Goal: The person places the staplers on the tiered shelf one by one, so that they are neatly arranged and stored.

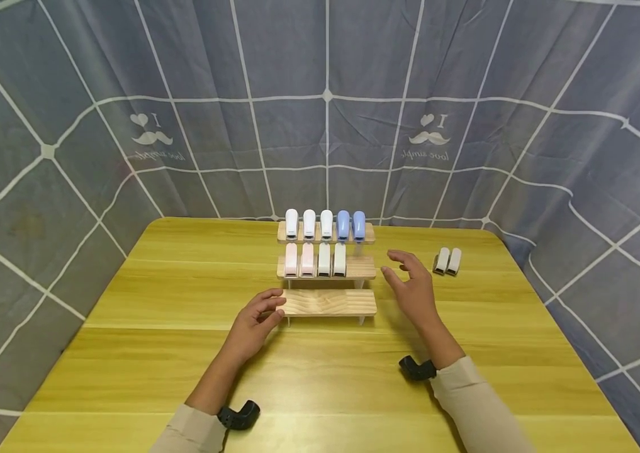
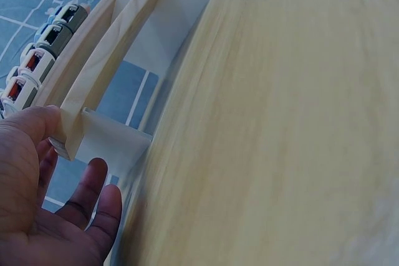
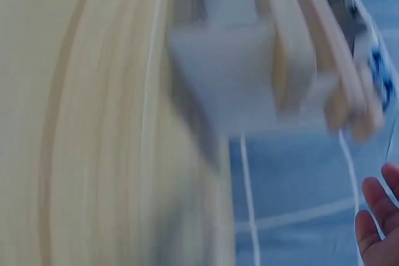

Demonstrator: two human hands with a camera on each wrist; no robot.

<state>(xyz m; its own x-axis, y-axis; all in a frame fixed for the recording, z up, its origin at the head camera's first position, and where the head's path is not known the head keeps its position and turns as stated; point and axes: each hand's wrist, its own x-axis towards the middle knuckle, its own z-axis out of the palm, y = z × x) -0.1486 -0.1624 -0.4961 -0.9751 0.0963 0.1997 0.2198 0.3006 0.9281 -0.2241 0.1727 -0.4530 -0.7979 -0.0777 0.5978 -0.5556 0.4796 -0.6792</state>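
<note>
A three-tier wooden display stand (image 1: 328,303) on clear legs stands mid-table. Three white staplers (image 1: 309,224) and two blue staplers (image 1: 359,226) line its top tier. Its middle tier bears two pink staplers (image 1: 307,260) and two pale grey staplers (image 1: 340,260). At the left end of the bare lowest tier is my left hand (image 1: 254,324), its thumb (image 2: 40,121) against the board's corner and the other fingers loosely bent. Nothing is in my right hand (image 1: 415,292), which is held with fingers apart to the right of the middle tier.
Two more pale staplers (image 1: 454,262) lie side by side on the wooden table (image 1: 184,352), toward the back right. A grey-blue checked curtain (image 1: 297,138) encloses the back and both sides of the table.
</note>
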